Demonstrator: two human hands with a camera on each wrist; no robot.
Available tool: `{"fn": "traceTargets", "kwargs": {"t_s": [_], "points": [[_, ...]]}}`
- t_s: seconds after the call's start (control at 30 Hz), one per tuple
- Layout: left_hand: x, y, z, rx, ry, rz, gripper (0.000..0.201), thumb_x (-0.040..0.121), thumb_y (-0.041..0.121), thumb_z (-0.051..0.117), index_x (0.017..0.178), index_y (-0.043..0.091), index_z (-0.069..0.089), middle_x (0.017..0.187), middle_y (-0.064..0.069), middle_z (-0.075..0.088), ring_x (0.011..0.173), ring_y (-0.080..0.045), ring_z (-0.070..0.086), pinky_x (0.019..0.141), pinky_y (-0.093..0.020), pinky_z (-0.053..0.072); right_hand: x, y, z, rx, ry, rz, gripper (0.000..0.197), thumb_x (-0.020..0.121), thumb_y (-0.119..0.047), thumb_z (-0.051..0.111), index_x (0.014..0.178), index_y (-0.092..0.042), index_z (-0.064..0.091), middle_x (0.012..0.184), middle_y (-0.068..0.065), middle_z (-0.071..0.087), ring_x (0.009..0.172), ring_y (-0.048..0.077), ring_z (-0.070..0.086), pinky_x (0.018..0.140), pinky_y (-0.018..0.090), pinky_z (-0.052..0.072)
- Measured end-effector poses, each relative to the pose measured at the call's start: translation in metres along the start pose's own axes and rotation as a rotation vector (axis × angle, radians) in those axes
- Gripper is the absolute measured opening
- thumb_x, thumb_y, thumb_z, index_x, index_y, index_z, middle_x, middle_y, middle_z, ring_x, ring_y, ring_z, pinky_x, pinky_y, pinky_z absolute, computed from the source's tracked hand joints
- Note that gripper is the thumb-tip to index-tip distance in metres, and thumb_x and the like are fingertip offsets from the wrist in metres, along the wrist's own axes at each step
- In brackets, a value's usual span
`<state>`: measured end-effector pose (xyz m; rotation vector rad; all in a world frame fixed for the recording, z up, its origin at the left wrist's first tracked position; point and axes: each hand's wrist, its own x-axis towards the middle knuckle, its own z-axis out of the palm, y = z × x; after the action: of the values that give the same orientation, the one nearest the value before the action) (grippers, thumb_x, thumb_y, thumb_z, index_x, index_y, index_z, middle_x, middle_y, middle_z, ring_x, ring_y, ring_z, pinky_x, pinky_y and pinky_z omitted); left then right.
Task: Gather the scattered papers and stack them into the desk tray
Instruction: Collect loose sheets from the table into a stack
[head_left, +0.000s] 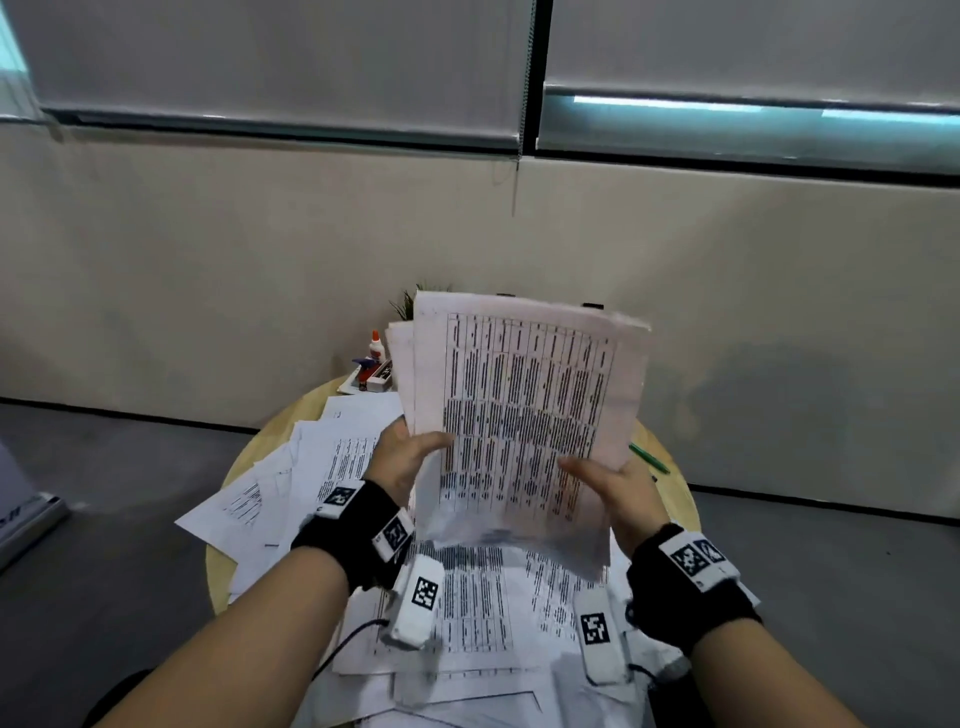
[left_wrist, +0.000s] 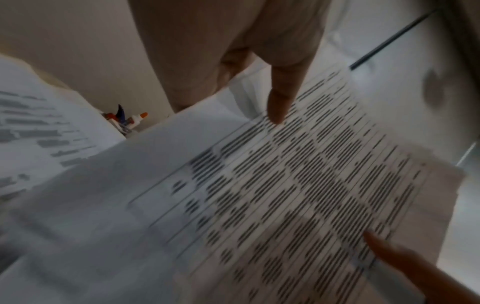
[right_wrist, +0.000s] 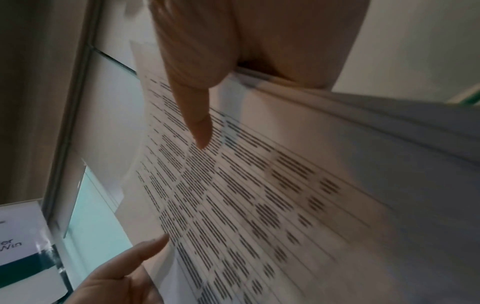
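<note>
Papers: I have a gathered sheaf (head_left: 524, 415) up off the table, held nearly upright in front of me, printed table face toward the head camera. My left hand (head_left: 410, 457) pinches its lower left edge, thumb across the front, fingers behind. My right hand (head_left: 613, 488) pinches the lower right edge the same way. Both wrist views confirm a thumb lying on the printed face; the fingers behind the sheets are hidden.

Sheaf edges not square yet: a sheet or two stands proud at the left side, and the bottom corner curls.

Left to do, as I judge it: a fair amount. Loose sheets (head_left: 311, 467) fan out over the left of the round wooden table (head_left: 670, 499), and more printed pages (head_left: 467, 608) lie flat under my wrists. So the gathering looks to me partly done, perhaps less than half.

Desk tray: I cannot make it out in any view. It may sit behind the raised sheaf, but I cannot tell. Nothing shows as stacked in it.

Also on the table: a glue bottle (head_left: 375, 344) among small stationery at the far edge, and a green pen (head_left: 649, 457) to the right.

Likely next need: tap the sheaf square, then collect the rest.
</note>
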<state>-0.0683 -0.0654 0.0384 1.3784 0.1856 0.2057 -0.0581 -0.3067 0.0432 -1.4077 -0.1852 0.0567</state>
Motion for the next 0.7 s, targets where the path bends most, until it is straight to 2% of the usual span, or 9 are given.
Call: {"fn": "traceTargets", "kwargs": {"t_s": [0.07, 0.17, 0.23, 0.33, 0.4, 0.47, 0.5, 0.6, 0.7], "points": [[-0.003, 0.002, 0.001, 0.002, 0.004, 0.001, 0.026, 0.078, -0.003, 0.067, 0.1, 0.013, 0.064, 0.092, -0.002, 0.073, 0.096, -0.025, 0.065, 0.097, -0.04, 0.046, 0.001, 0.0, 0.0, 0.03, 0.034, -0.026, 0.023, 0.073, 0.0, 0.074, 0.092, -0.013, 0.072, 0.095, 0.006, 0.075, 0.092, 0.022, 0.07, 0.086, 0.035, 0.052], [-0.006, -0.007, 0.001, 0.052, 0.001, -0.048, 0.025, 0.08, 0.004, 0.069, 0.102, 0.014, 0.063, 0.105, -0.007, 0.07, 0.104, -0.028, 0.063, 0.102, -0.045, 0.044, -0.003, 0.008, 0.0, 0.031, 0.076, -0.002, 0.024, 0.072, 0.0, 0.075, 0.092, -0.011, 0.072, 0.093, 0.006, 0.075, 0.089, 0.021, 0.071, 0.085, 0.036, 0.052], [-0.01, -0.013, 0.004, 0.064, -0.005, -0.075, 0.027, 0.078, 0.008, 0.072, 0.102, 0.015, 0.062, 0.108, -0.007, 0.069, 0.107, -0.027, 0.062, 0.103, -0.043, 0.043, -0.004, 0.016, 0.0, 0.021, 0.11, 0.026, 0.027, 0.071, 0.003, 0.076, 0.093, -0.01, 0.071, 0.091, 0.006, 0.075, 0.087, 0.022, 0.071, 0.083, 0.037, 0.054], [-0.02, -0.014, 0.014, 0.012, -0.004, -0.064, 0.027, 0.08, 0.009, 0.069, 0.105, 0.012, 0.061, 0.105, -0.007, 0.068, 0.104, -0.024, 0.062, 0.091, -0.031, 0.047, -0.006, 0.02, 0.004, 0.036, 0.143, 0.05, 0.026, 0.072, 0.004, 0.074, 0.097, -0.003, 0.07, 0.093, 0.013, 0.074, 0.087, 0.029, 0.07, 0.083, 0.042, 0.056], [-0.024, -0.01, 0.02, -0.028, 0.023, -0.02, 0.028, 0.081, 0.01, 0.068, 0.109, 0.008, 0.061, 0.1, -0.006, 0.068, 0.098, -0.019, 0.062, 0.088, -0.029, 0.045, -0.007, 0.016, 0.006, 0.065, 0.133, 0.032, 0.022, 0.074, 0.003, 0.073, 0.094, -0.006, 0.07, 0.089, 0.009, 0.075, 0.082, 0.024, 0.071, 0.077, 0.037, 0.057], [-0.025, -0.003, 0.021, -0.043, 0.035, 0.018, 0.026, 0.08, 0.016, 0.07, 0.105, 0.012, 0.063, 0.098, -0.003, 0.07, 0.095, -0.015, 0.063, 0.091, -0.032, 0.044, -0.007, 0.007, 0.006, 0.067, 0.093, -0.02, 0.02, 0.075, 0.0, 0.072, 0.091, -0.012, 0.069, 0.084, 0.001, 0.076, 0.079, 0.014, 0.072, 0.071, 0.027, 0.055], [-0.025, -0.001, 0.021, -0.045, 0.038, 0.03, 0.025, 0.079, 0.018, 0.071, 0.103, 0.015, 0.065, 0.097, -0.001, 0.071, 0.095, -0.013, 0.064, 0.091, -0.032, 0.044, -0.006, 0.003, 0.006, 0.059, 0.077, -0.042, 0.021, 0.075, -0.002, 0.073, 0.092, -0.013, 0.069, 0.086, 0.0, 0.076, 0.08, 0.012, 0.072, 0.073, 0.026, 0.054], [-0.025, 0.003, 0.017, -0.049, 0.017, 0.05, 0.021, 0.076, 0.017, 0.072, 0.097, 0.017, 0.067, 0.088, 0.005, 0.075, 0.087, -0.005, 0.068, 0.088, -0.027, 0.048, -0.006, -0.002, 0.001, 0.032, 0.076, -0.081, 0.021, 0.071, -0.009, 0.078, 0.091, -0.014, 0.072, 0.093, 0.006, 0.076, 0.088, 0.019, 0.071, 0.084, 0.037, 0.054], [-0.024, 0.003, 0.014, -0.01, -0.041, 0.028, 0.036, 0.067, 0.028, 0.075, 0.101, 0.015, 0.069, 0.097, 0.003, 0.075, 0.098, -0.011, 0.067, 0.097, -0.036, 0.046, -0.006, 0.002, -0.004, 0.047, 0.092, -0.073, 0.029, 0.06, -0.022, 0.086, 0.086, -0.016, 0.076, 0.094, 0.009, 0.075, 0.091, 0.025, 0.071, 0.087, 0.044, 0.052]]}}
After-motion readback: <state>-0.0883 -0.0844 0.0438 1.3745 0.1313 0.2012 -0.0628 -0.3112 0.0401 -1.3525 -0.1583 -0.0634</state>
